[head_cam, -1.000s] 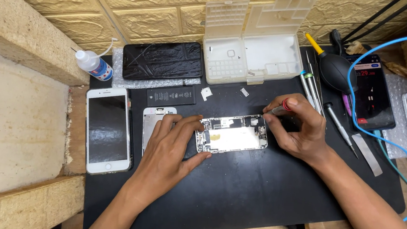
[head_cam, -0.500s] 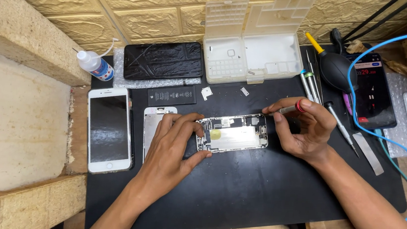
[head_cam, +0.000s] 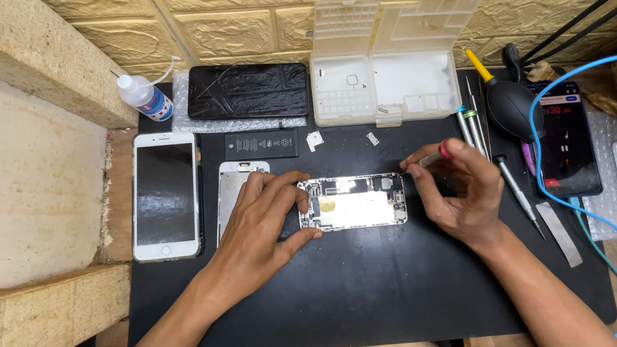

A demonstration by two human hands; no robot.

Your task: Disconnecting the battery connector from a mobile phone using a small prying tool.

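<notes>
The opened phone [head_cam: 354, 201] lies flat, insides up, near the middle of the black surface [head_cam: 387, 299], its long side running left to right; lying so, its parts are open from above to the tool.

The left hand [head_cam: 263, 222] rests on the phone's left end, fingers spread and laid over the near-left corner, thumb against its near edge. This looks like bracing, to stop the phone sliding. It grips nothing; it only presses.

The right hand [head_cam: 459, 190] is at the phone's far-right corner, fingers drawn together and pinching a thin screwdriver [head_cam: 429, 160] with a red cap. The tool slants down and its tip meets the corner of the phone, or nearly so; too small to tell.

Beside the left hand lies a loose metal plate [head_cam: 231, 189], and further left a white phone [head_cam: 165, 194], face up. Along the far edge are a battery [head_cam: 261, 145], a cracked black screen [head_cam: 249, 91] and an open parts box [head_cam: 384, 76]. More screwdrivers [head_cam: 476, 132] lie toward the right edge.
</notes>
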